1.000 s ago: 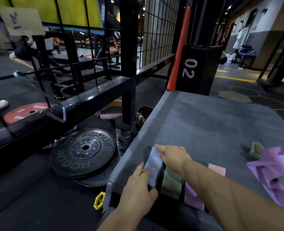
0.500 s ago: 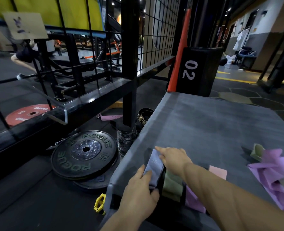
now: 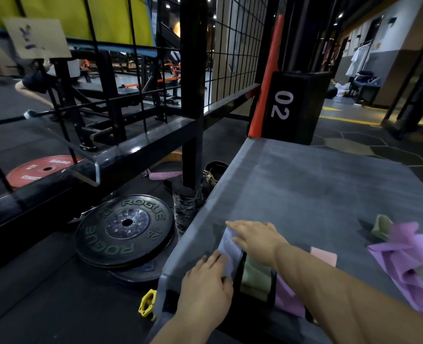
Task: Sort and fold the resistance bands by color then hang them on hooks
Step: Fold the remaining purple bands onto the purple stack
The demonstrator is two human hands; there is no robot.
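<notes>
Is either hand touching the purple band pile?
No, left hand and right hand both rest on the grey-blue band, away from the purple pile.

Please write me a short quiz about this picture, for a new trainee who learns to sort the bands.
1. True or false: the left hand and the right hand both touch the grey-blue band.
2. Fill in: the black box behind the platform bears the number ___.
3. Where does the loose pile of purple bands lie? A on the platform, right of the hands; B on the floor; C on a hook.
Key: 1 true; 2 02; 3 A.
</notes>
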